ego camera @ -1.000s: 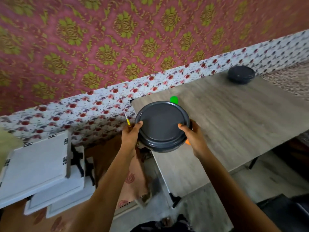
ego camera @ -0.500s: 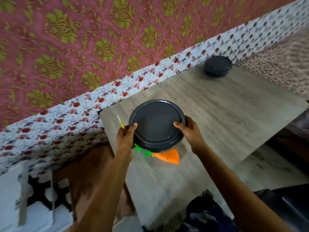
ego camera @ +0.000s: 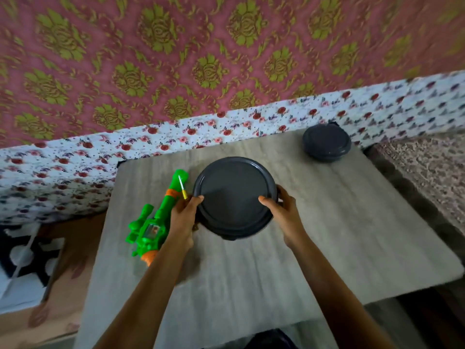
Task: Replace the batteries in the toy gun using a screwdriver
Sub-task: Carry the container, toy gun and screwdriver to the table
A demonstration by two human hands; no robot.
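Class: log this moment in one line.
left hand: grips bowl, screwdriver | right hand: grips bowl | toy gun: on table, left of bowl

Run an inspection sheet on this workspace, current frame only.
Surface: grey wood-grain table.
Job's things: green toy gun lies at the table's left side; yellow-handled screwdriver pokes up from the left hand.
Clutter: near container, dark and lidded, in hand; far container at the far right corner.
Grippers: left hand and right hand grip the near container's rim, one on each side.
Cables: nothing seen.
Surroundings: patterned wall behind.
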